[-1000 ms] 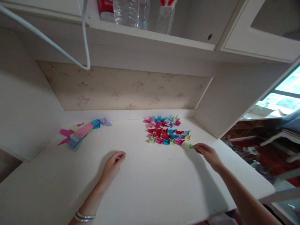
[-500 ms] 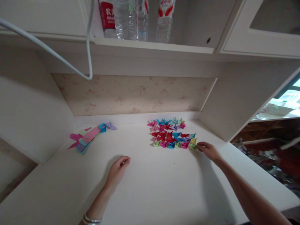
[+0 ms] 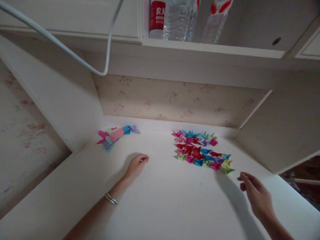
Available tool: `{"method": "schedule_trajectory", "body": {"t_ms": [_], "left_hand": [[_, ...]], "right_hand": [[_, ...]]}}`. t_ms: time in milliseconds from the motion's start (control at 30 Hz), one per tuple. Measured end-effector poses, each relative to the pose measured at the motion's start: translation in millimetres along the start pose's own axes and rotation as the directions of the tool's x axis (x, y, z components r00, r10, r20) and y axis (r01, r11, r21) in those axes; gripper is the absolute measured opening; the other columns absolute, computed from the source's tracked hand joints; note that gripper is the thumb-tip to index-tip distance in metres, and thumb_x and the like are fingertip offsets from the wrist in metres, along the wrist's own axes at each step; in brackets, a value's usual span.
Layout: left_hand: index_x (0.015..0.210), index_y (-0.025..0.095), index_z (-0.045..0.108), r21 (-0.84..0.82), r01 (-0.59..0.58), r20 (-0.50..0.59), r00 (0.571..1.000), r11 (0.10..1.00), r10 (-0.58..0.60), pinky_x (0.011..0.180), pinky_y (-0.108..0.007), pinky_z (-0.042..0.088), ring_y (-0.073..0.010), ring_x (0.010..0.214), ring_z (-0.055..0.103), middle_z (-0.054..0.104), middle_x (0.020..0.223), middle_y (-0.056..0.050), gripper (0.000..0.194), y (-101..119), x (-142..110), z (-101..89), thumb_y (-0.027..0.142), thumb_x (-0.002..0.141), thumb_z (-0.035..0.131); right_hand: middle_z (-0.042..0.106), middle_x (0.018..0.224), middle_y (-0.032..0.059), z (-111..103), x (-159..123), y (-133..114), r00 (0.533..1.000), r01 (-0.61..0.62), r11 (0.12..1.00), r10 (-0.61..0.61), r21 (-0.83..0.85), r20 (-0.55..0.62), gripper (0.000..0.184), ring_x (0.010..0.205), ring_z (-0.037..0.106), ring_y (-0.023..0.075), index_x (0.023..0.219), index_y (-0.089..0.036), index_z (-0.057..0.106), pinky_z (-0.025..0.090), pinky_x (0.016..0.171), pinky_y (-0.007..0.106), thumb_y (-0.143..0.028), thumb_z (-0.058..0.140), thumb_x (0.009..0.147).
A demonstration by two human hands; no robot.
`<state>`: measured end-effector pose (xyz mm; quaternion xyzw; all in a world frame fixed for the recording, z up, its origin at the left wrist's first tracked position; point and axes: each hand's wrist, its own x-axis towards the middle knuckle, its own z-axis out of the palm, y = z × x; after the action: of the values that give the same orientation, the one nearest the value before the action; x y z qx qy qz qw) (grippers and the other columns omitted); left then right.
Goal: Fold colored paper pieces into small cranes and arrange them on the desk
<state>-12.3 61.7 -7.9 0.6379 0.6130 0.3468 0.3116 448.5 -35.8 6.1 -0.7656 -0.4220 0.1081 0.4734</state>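
Note:
Small folded paper cranes (image 3: 197, 154) in many colours stand in close rows at the back right of the white desktop. The nearest row ends on the right in a green paper crane (image 3: 227, 170). Just right of it, apart from it, hovers my right hand (image 3: 257, 193), its fingers a little apart and nothing in them. My left hand (image 3: 136, 165) rests on the desktop between the two paper groups, loosely curled, with nothing visible in it. Behind it on the left lies a pile of flatter folded papers (image 3: 112, 137) in pink, purple, blue and green.
A shelf above holds clear plastic bottles (image 3: 176, 20) and a red-labelled bottle (image 3: 157, 18). A white cable (image 3: 75, 55) hangs in front at upper left. White side panels (image 3: 55, 96) and a flowered back wall (image 3: 160, 100) enclose the desktop (image 3: 175, 206).
My right hand has let go of the green crane and drawn back to the right, toward me. The view has turned left. My left hand keeps its curl.

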Motion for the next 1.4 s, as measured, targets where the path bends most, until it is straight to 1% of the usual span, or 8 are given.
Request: {"method": "schedule_trajectory", "body": {"t_ms": [167, 300, 433, 633, 1000, 1167, 1267, 1400], "left_hand": [[0.082, 0.018, 0.071, 0.283, 0.044, -0.111, 0.994, 0.958, -0.013, 0.077, -0.025, 0.046, -0.018, 0.084, 0.064, 0.072, 0.088, -0.006, 0.021, -15.1, 69.8, -34.2, 0.025, 0.079, 0.051], [0.088, 0.013, 0.069, 0.488, 0.171, -0.252, 0.966, 0.856, -0.049, 0.081, -0.037, 0.045, -0.0276, 0.094, 0.062, 0.068, 0.098, -0.017, 0.027, -25.7, 112.1, -67.9, 0.02, 0.083, 0.044], [0.102, 0.013, 0.066, 0.606, 0.218, -0.305, 0.952, 0.765, -0.029, 0.081, -0.038, 0.046, -0.0298, 0.1, 0.059, 0.06, 0.114, -0.019, 0.031, -36.0, 130.6, -88.4, 0.018, 0.083, 0.042], [0.1, 0.013, 0.067, 0.708, 0.161, -0.225, 0.974, 0.687, 0.003, 0.08, -0.04, 0.045, -0.0299, 0.094, 0.06, 0.059, 0.114, -0.018, 0.031, -48.1, 139.1, -85.9, 0.017, 0.083, 0.041], [0.107, 0.015, 0.065, 0.727, 0.084, -0.223, 0.967, 0.682, 0.119, 0.08, -0.038, 0.046, -0.0269, 0.09, 0.061, 0.061, 0.113, -0.015, 0.036, -32.4, 131.3, -91.2, 0.011, 0.085, 0.037], [0.116, 0.018, 0.06, 0.674, -0.024, -0.248, 0.934, 0.738, 0.257, 0.091, -0.032, 0.042, -0.0232, 0.108, 0.056, 0.06, 0.121, -0.009, 0.036, -18.8, 107.9, -96.7, 0.017, 0.088, 0.037], [0.111, 0.016, 0.062, 0.45, -0.095, -0.337, 0.903, 0.888, 0.267, 0.084, -0.029, 0.045, -0.0215, 0.094, 0.062, 0.068, 0.107, -0.008, 0.032, -10.4, 81.3, -92.4, 0.027, 0.085, 0.047], [0.102, 0.016, 0.065, -0.029, -0.053, -0.261, 0.964, 0.998, 0.044, 0.049, -0.023, 0.043, -0.0117, 0.049, 0.056, 0.07, 0.093, -0.006, 0.038, 5.9, 32.1, -74.8, 0.044, 0.078, 0.055]], "right_hand": [[0.062, 0.067, 0.0022, 40.0, -75.5, -32.4, 0.928, -0.056, 0.984, -0.01, 0.167, 0.373, 0.04, 0.052, 0.051, 0.0136, 0.091, -0.018, 0.065, 0.041, 0.047, 0.023, -0.054, 0.057, 0.076], [0.066, 0.071, 0.0042, 76.1, -111.5, -49.9, 0.827, -0.01, 0.983, -0.096, 0.185, 0.553, 0.038, 0.062, 0.058, 0.0174, 0.089, -0.017, 0.068, 0.045, 0.055, 0.023, -0.052, 0.057, 0.077], [0.068, 0.077, 0.0048, 83.3, -114.0, -52.8, 0.779, 0.097, 0.986, -0.162, 0.139, 0.606, 0.035, 0.068, 0.061, 0.0185, 0.088, -0.017, 0.07, 0.046, 0.063, 0.023, -0.049, 0.057, 0.079], [0.065, 0.07, 0.0041, 79.0, -110.0, -49.9, 0.795, 0.115, 0.984, -0.174, 0.137, 0.581, 0.035, 0.062, 0.056, 0.0183, 0.086, -0.018, 0.069, 0.041, 0.056, 0.025, -0.049, 0.052, 0.083], [0.06, 0.063, 0.002, 79.2, -112.8, -58.6, 0.813, 0.09, 0.986, -0.155, 0.141, 0.562, 0.038, 0.06, 0.053, 0.0169, 0.08, -0.018, 0.067, 0.038, 0.056, 0.025, -0.05, 0.048, 0.086], [0.058, 0.062, 0.0012, 89.4, -105.9, -56.4, 0.833, -0.057, 0.982, -0.052, 0.179, 0.551, 0.043, 0.051, 0.048, 0.0137, 0.08, -0.017, 0.065, 0.034, 0.047, 0.024, -0.054, 0.044, 0.086], [0.059, 0.064, 0.0015, 107.8, -103.2, -74.1, 0.819, -0.098, 0.956, -0.08, 0.276, 0.568, 0.042, 0.051, 0.048, 0.0134, 0.081, -0.017, 0.064, 0.035, 0.047, 0.024, -0.055, 0.047, 0.084], [0.059, 0.071, 0.0017, 143.3, -109.9, -120.0, 0.787, -0.175, 0.87, -0.158, 0.461, 0.596, 0.038, 0.049, 0.047, 0.0116, 0.084, -0.017, 0.062, 0.036, 0.046, 0.024, -0.054, 0.052, 0.082]]}}
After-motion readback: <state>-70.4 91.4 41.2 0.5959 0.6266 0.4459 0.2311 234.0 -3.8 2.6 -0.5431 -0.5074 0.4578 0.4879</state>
